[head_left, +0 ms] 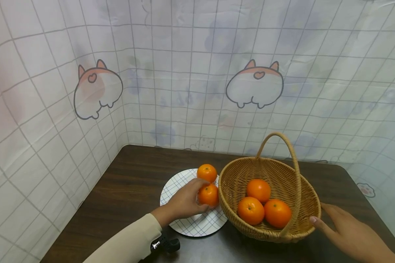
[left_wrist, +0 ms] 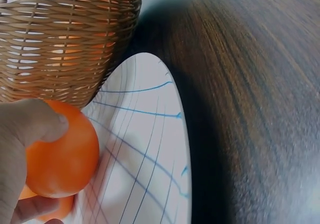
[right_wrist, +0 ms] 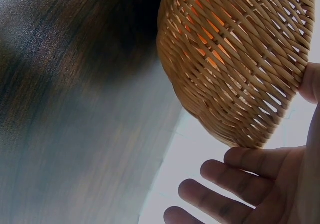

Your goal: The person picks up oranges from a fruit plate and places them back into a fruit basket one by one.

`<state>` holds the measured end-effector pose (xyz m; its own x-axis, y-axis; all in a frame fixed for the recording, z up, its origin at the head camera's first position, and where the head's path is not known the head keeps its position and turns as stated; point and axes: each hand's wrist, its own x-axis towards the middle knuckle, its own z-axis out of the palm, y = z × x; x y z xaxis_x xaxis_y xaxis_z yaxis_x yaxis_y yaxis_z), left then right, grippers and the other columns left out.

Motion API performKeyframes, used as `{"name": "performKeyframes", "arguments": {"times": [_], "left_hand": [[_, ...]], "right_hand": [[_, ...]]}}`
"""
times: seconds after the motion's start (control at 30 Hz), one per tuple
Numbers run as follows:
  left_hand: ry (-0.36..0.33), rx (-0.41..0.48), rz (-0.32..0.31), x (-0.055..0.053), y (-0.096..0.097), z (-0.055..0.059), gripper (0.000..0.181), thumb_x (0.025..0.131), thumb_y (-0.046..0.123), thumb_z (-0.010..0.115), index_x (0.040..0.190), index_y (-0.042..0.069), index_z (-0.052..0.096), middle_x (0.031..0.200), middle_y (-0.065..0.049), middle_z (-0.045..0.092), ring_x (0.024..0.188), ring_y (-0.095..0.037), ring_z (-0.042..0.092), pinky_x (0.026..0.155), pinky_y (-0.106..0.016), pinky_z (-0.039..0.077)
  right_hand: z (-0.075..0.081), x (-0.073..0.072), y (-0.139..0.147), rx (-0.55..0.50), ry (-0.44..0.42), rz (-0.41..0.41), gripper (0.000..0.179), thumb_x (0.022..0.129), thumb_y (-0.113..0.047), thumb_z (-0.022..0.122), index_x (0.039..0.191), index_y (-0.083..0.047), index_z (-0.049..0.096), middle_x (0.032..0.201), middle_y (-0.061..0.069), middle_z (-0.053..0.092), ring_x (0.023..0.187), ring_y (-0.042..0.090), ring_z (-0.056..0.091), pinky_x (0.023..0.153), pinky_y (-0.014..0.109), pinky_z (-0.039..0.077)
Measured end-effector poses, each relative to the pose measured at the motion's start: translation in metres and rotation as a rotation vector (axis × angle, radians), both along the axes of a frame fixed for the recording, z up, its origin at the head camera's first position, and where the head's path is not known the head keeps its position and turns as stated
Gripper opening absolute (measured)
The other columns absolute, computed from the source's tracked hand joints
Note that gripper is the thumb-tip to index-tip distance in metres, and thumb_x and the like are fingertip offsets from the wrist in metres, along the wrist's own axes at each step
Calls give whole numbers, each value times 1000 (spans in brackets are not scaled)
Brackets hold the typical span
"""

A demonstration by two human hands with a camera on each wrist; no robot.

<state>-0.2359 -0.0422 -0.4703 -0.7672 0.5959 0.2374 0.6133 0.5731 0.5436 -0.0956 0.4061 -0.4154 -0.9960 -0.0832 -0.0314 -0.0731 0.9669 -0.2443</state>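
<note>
My left hand holds an orange over the round white plate with blue grid lines. In the left wrist view the thumb presses one side of this orange and the fingers curl round below. A second orange lies behind it at the plate's far edge. Right of the plate stands a wicker basket containing three oranges. My right hand is at the basket's right side, thumb at the rim. The right wrist view shows its fingers mostly straight, the index fingertip at the woven wall.
An arched handle rises over the basket. The dark wooden table extends to both sides. Behind it and to the left hangs a white gridded cloth with cartoon animal prints. A black strap device sits at my left wrist.
</note>
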Motion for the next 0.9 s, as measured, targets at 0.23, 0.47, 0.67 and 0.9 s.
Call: {"name": "performKeyframes", "arguments": {"times": [0.23, 0.47, 0.67, 0.9], "left_hand": [[4, 15, 17, 1, -7, 5, 66, 79, 30, 86, 135, 11, 57, 137, -2, 56, 119, -16, 58, 100, -37, 51], [23, 31, 38, -1, -13, 11, 67, 78, 28, 86, 137, 12, 57, 141, -1, 54, 125, -17, 56, 105, -37, 49], [26, 59, 36, 0, -19, 21, 67, 79, 26, 85, 138, 12, 56, 143, -2, 53, 125, -19, 56, 105, -40, 49], [46, 77, 51, 1, -22, 32, 69, 79, 28, 87, 140, 14, 55, 145, -2, 53, 127, -20, 56, 104, -40, 49]], "right_hand": [[0, -1, 1, 6, -2, 3, 71, 105, -54, 48, 144, 5, 49, 138, 40, 49, 119, 62, 50, 72, 74, 48], [-1, -1, 1, 1, 2, 7, 69, 105, -53, 49, 145, 4, 50, 138, 39, 49, 120, 62, 49, 72, 74, 48], [1, 0, -1, 5, -8, 4, 70, 105, -54, 48, 145, 4, 50, 138, 39, 49, 120, 62, 49, 70, 74, 49], [2, 0, -1, 7, -8, -7, 72, 105, -56, 48, 145, 4, 50, 138, 40, 49, 119, 63, 50, 69, 74, 49]]}}
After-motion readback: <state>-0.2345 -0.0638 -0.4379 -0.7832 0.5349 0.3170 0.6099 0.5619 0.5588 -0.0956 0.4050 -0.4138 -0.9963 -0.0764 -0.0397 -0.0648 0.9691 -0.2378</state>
